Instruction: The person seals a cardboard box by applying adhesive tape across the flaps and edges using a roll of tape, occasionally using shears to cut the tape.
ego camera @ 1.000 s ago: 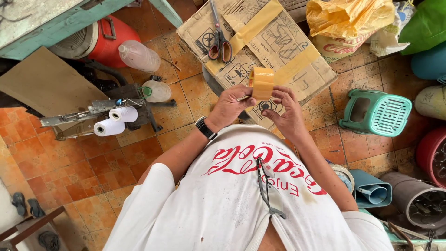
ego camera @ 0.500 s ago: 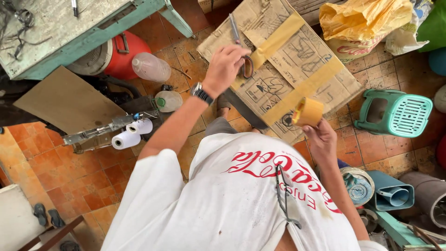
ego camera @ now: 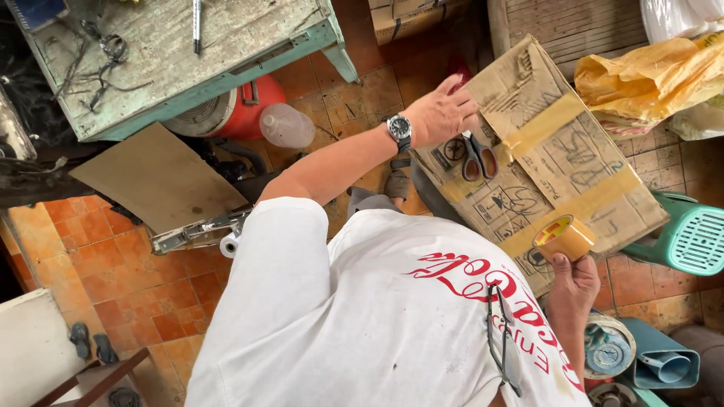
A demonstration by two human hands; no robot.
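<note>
- Box (ego camera: pixel 573 162) first: the big brown cardboard box lies flat on the tiled floor at your one o'clock, with two strips of tan tape already across its top. Keep it lying flat under your palm so a fresh strip can go down without wrinkles.
- Table (ego camera: pixel 173 53), at eleven o'clock: a worn green-edged top with a pen and some wire on it, and a red jug below. It sits well apart from the box, so it won't crowd your elbow.
- Stool (ego camera: pixel 690 241), at three o'clock: the green plastic stool stands just beside the box's lower right corner. Mind it when you swing the roll out that way.
- Left hand (ego camera: pixel 445 113): stretched out at twelve o'clock, fingers spread flat, resting on the box's upper left edge and holding nothing. Press evenly there to steady the box.
- Right hand (ego camera: pixel 577 283): at three o'clock, fingers closed around the roll of tape (ego camera: pixel 564 237), held just off the box's near edge. Keep the roll square to the taped seam so the strip runs straight.
- Scissors (ego camera: pixel 477 158): lying on the box top, just below your left hand, untouched. Leave them within easy reach for the cut.
</note>
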